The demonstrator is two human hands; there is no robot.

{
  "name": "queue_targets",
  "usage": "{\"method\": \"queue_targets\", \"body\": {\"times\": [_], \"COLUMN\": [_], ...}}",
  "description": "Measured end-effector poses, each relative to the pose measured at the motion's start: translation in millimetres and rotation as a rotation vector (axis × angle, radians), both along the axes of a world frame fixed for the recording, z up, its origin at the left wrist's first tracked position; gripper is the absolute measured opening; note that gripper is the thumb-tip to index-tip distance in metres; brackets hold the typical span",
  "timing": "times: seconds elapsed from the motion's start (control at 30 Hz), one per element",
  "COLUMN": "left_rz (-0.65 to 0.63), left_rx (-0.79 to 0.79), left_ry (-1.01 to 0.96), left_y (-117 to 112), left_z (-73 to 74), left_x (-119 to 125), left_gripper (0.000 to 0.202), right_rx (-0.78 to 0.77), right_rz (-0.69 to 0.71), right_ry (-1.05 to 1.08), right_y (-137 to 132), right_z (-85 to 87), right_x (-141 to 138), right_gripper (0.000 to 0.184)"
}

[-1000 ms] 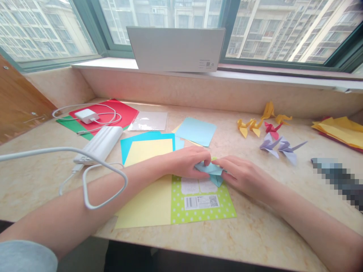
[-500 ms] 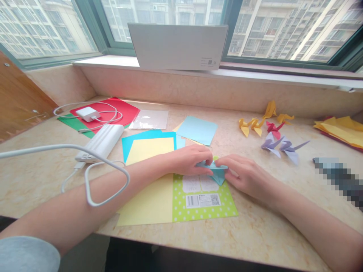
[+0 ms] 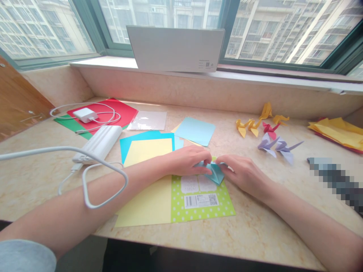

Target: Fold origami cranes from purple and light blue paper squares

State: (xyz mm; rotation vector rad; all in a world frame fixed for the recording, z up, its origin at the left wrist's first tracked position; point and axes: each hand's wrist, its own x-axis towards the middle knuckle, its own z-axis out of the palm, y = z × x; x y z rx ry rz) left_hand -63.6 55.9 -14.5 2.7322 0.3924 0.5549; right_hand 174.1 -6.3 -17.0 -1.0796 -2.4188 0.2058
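Note:
A small piece of folded light-blue origami paper (image 3: 217, 175) lies over the green polka-dot card (image 3: 204, 211). My left hand (image 3: 193, 159) pinches its left side between thumb and curled fingers. At its right side, my right hand (image 3: 239, 170) has its thumb and fingers closed on the paper's edge. Part of the folded paper is hidden under the fingers of both hands. Below my left forearm a large pale-yellow sheet (image 3: 144, 206) sits beside the green card.
Blue square sheets (image 3: 195, 130) lie behind my hands. Left are a white power bank (image 3: 99, 143) with a looping cable, a charger (image 3: 85, 115) and a red sheet (image 3: 124, 109). Several folded paper cranes (image 3: 269, 130) stand at the right, near stacked yellow paper (image 3: 340, 130).
The right edge of the blue paper has shifted under my right fingers, and more of its folded front face shows. My left hand keeps its hold. The whole view has shifted slightly.

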Motion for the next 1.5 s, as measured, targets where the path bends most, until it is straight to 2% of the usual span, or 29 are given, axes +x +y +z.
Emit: {"method": "queue_targets", "body": {"times": [0.17, 0.33, 0.73, 1.5], "left_rz": [-0.069, -0.128, -0.144, -0.130], "left_rx": [0.085, 0.138, 0.122, 0.168], "left_ry": [-0.032, -0.038, -0.065, -0.055], "left_y": [0.3, 4.6, 3.4, 3.2], "left_z": [-0.3, -4.4, -3.1, -5.8], "left_x": [-1.0, -2.3, -1.0, -0.2], "left_gripper": [0.021, 0.029, 0.026, 0.032], "right_rx": [-0.150, -0.242, -0.204, -0.164], "right_rz": [-0.086, -0.080, -0.018, -0.063], "right_ry": [0.112, 0.170, 0.152, 0.087], "right_y": [3.3, 5.1, 4.4, 8.5], "right_z": [-3.4, -4.4, -0.5, -3.5], "right_x": [2.7, 6.0, 6.4, 13.1], "right_gripper": [0.017, 0.015, 0.025, 0.020]}}
